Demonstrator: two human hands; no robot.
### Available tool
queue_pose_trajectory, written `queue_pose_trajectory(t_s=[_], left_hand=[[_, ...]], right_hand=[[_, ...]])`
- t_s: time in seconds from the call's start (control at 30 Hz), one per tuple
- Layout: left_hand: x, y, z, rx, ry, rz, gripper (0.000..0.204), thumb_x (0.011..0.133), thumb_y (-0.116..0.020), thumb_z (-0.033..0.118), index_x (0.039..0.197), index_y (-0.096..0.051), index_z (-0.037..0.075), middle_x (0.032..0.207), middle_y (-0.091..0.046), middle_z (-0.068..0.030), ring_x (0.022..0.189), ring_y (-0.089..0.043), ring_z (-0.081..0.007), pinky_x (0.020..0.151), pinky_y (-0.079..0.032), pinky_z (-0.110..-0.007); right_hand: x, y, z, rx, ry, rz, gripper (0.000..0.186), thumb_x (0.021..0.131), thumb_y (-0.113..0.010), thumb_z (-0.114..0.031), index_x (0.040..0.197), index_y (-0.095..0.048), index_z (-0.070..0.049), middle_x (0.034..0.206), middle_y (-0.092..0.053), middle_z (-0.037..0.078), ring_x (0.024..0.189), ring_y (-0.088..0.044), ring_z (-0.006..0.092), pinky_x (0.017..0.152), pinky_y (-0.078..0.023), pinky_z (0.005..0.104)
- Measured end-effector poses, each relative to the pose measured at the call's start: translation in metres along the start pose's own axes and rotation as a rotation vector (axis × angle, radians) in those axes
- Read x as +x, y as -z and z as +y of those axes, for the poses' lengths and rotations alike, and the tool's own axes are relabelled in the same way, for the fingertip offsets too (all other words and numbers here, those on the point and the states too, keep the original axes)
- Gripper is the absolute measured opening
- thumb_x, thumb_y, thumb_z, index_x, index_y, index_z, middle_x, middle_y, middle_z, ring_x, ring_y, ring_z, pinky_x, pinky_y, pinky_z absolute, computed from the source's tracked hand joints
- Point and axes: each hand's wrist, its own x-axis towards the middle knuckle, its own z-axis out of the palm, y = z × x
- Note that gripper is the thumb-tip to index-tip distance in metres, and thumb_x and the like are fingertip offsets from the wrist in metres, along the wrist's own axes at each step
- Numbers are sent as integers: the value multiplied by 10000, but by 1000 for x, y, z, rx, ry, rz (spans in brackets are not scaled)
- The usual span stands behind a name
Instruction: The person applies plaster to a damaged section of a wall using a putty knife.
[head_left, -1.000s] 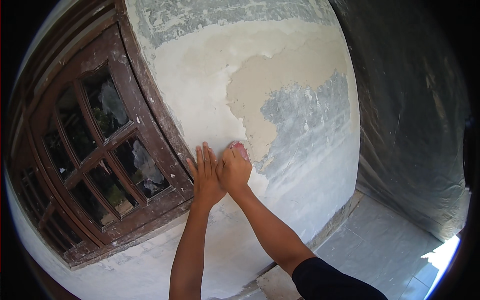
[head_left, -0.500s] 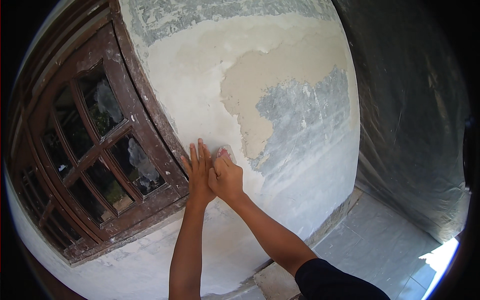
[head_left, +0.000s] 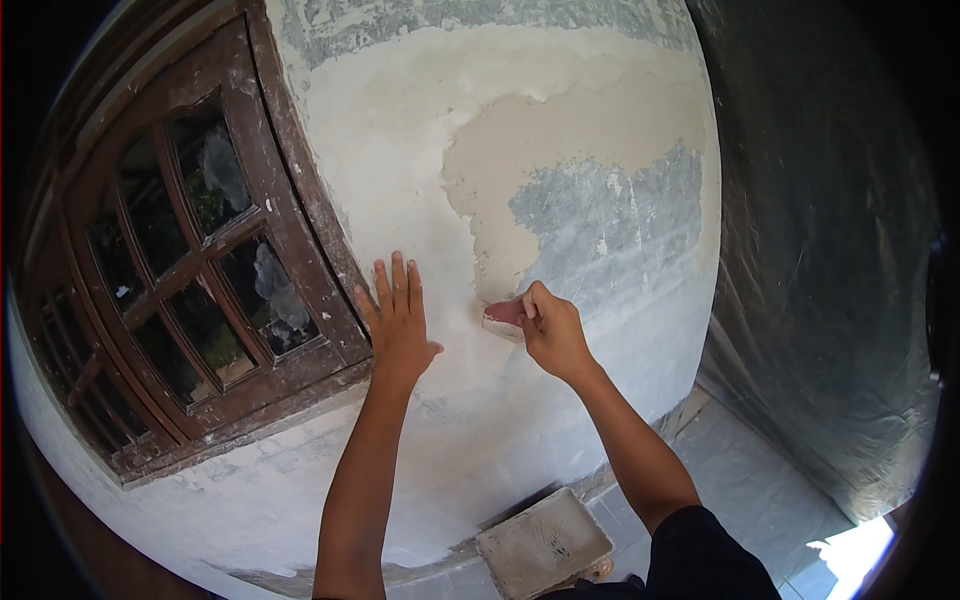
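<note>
My left hand (head_left: 401, 337) lies flat against the pale wall (head_left: 390, 140), fingers spread, close to the window frame. To its right, my right hand (head_left: 556, 335) grips a small reddish putty scraper (head_left: 506, 312), its pale-smeared edge pointing left. The scraper is at the wall, near the lower end of a beige putty patch (head_left: 495, 150). Part of its body is hidden behind my fingers. A bare grey area (head_left: 615, 215) of the wall shows to the right of the putty.
A brown wooden window (head_left: 215, 250) with several panes fills the left side. Low at the wall's foot sits a putty-smeared tray (head_left: 592, 518). Dark plastic sheeting (head_left: 810, 230) hangs on the right, above grey floor tiles (head_left: 735, 475).
My right hand has moved right with the scraper, away from my left hand, which stays spread on the wall. The view has shifted, bringing more of the tray into sight.
</note>
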Motion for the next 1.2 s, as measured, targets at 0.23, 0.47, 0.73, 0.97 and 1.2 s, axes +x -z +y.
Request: queue_pose_trajectory(t_s=[0.23, 0.47, 0.73, 0.97, 1.2], left_hand=[[23, 11, 1, -30, -136, 73, 1331, 514, -891, 427, 1510, -118, 0, 1594, -35, -192, 1471, -6, -396, 1114, -61, -678], [29, 18, 12, 59, -60, -46, 1359, 484, -904, 419, 1521, -110, 45, 1603, -29, -145, 1476, -3, -370, 1137, -62, -653], [31, 15, 10, 101, -45, -115, 1391, 508, -891, 462, 1519, -51, 7, 1595, 43, -196, 1460, 73, -424, 1114, -6, -678], [33, 16, 15, 102, -28, -127, 1384, 512, -892, 450, 1520, -52, 10, 1595, 51, -196, 1457, 76, -431, 1114, 3, -678], [29, 17, 18, 74, 8, -95, 1368, 483, -915, 396, 1523, -97, 48, 1605, 1, -138, 1473, 24, -377, 1146, -24, -644]], right_hand=[[29, 10, 20, -98, 196, 2, 247, 777, -505, 149, 841, -371, -49, 748, -584, 180, 666, -563, 400, 571, -422, 415], [52, 1, 23, -84, 269, -154, 234, 758, -522, 141, 833, -401, -45, 740, -543, 168, 706, -557, 412, 574, -420, 437], [82, 21, 8, 110, 159, -27, 242, 744, -523, 142, 805, -387, -48, 679, -489, 159, 606, -486, 355, 551, -410, 354], [98, 23, 20, 33, 207, 73, 243, 754, -541, 128, 796, -377, -46, 667, -485, 159, 596, -486, 351, 544, -399, 362], [93, 16, 17, -68, 323, -312, 253, 727, -546, 128, 782, -375, -49, 674, -498, 175, 624, -500, 370, 551, -400, 377]])
